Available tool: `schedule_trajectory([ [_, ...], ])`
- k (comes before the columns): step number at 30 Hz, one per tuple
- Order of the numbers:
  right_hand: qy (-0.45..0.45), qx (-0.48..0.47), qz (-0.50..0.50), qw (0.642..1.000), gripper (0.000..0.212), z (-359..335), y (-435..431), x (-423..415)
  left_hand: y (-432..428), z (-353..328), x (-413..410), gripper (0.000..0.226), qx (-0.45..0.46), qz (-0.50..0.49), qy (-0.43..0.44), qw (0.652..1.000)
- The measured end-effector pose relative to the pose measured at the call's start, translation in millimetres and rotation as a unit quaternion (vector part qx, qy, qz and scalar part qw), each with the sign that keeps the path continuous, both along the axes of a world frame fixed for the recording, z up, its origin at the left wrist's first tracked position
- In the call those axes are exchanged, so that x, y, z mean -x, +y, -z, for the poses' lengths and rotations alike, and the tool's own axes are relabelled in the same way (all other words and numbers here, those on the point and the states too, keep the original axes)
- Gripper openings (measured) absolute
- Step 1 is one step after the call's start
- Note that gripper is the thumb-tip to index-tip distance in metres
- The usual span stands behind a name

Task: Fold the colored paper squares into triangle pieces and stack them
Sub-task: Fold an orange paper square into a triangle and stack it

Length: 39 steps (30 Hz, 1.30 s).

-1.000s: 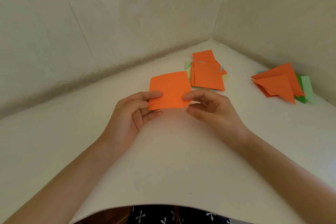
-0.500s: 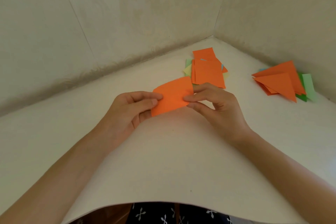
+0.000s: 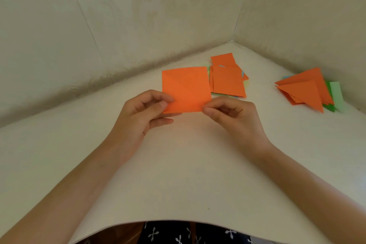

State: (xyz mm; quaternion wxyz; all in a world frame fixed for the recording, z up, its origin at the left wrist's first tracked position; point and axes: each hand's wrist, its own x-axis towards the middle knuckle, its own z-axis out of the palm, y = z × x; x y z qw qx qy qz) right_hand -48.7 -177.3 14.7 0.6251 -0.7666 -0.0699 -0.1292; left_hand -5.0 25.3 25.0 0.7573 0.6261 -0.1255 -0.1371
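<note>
Uncurled since before, the orange square (image 3: 186, 89) is pinched at its lower corners by left hand (image 3: 138, 117) and right hand (image 3: 234, 118) over the white bench (image 3: 188, 164), flanked by pale walls (image 3: 138, 16).

Orange square (image 3: 186, 89) held flat above table (image 3: 178, 164), diagonal crease visible. Left hand (image 3: 142, 113) and right hand (image 3: 231, 117) pinched its near corners. Unfolded stack (image 3: 227, 81) just right; triangle pile (image 3: 305, 90) far right.

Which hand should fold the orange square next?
Probably the left hand. It pinches the square at its lower left corner, off the diagonal crease, so it can swing that corner over. The right hand pinches the corner where the crease ends, so it suits holding.
</note>
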Motion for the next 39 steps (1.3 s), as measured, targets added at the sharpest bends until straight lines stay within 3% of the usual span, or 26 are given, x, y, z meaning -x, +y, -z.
schedule_trajectory([
  [4,0.004,-0.035,0.024,0.999,0.012,-4.4,8.0,0.9,-11.4,-0.7,7.3,0.024,0.0,-0.027,-0.05,0.998],
  [8,0.017,-0.076,0.022,0.997,0.006,-4.5,13.5,1.6,-19.8,-0.5,12.3,0.014,-0.011,-0.077,-0.077,0.994],
  [13,0.036,-0.108,0.042,0.993,0.035,-2.1,17.0,1.3,-19.0,1.2,12.8,0.041,-0.046,-0.107,-0.082,0.99],
  [18,0.056,-0.085,0.068,0.993,0.029,-1.6,15.5,3.2,-20.1,0.0,13.0,0.066,-0.015,-0.092,-0.008,0.996],
  [26,-0.001,0.09,0.007,0.996,0.02,-0.8,18.4,12.5,-11.1,0.8,5.9,0.04,0.077,-0.058,0.086,0.992],
  [29,-0.005,0.093,-0.003,0.996,0.021,-0.2,18.6,12.1,-11.0,-3.6,4.8,0.024,0.11,-0.045,0.122,0.985],
  [32,-0.011,0.075,0.006,0.997,0.02,2.3,17.2,8.8,-15.1,-4.1,4.9,0.05,0.049,-0.055,0.112,0.991],
  [37,0.037,-0.018,0.016,0.999,0.016,-3.3,13.1,8.4,-14.9,6.7,6.9,0.034,-0.049,-0.074,0.037,0.995],
  [39,0.05,0.011,0.044,0.998,0.011,-5.1,7.8,6.8,-14.7,6.7,6.4,0.035,-0.055,-0.066,0.033,0.996],
])
